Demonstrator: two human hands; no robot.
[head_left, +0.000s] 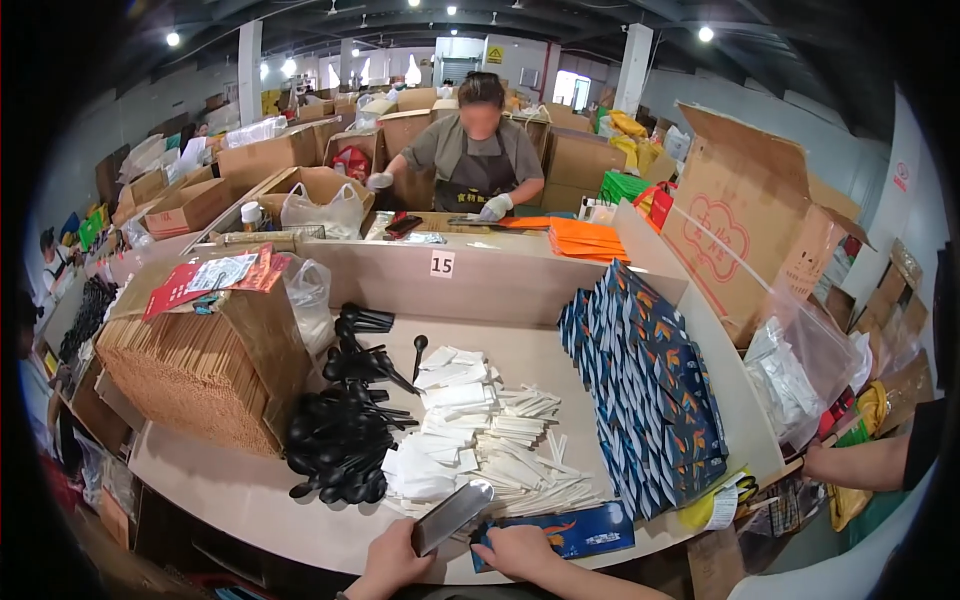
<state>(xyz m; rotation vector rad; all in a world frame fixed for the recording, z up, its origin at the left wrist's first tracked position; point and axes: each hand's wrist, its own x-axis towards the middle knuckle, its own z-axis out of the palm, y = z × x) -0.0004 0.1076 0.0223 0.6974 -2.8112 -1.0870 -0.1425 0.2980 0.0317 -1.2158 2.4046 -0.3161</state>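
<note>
My left hand (392, 560) grips a flat grey tool (452, 515) with a rounded shiny end, held at the table's near edge. My right hand (518, 550) rests with bent fingers on a dark blue printed sleeve (580, 530) lying flat beside it. Just beyond both hands lie a heap of white wrapped picks and folded napkins (485, 440) and a pile of black plastic spoons (345, 430).
A row of upright blue sleeves (645, 390) stands on the right. A carton of wooden chopsticks (195, 375) lies at the left. Another person's arm (860, 465) reaches in from the right. A worker in an apron (478, 150) stands behind the partition (470, 285). Open cartons surround the table.
</note>
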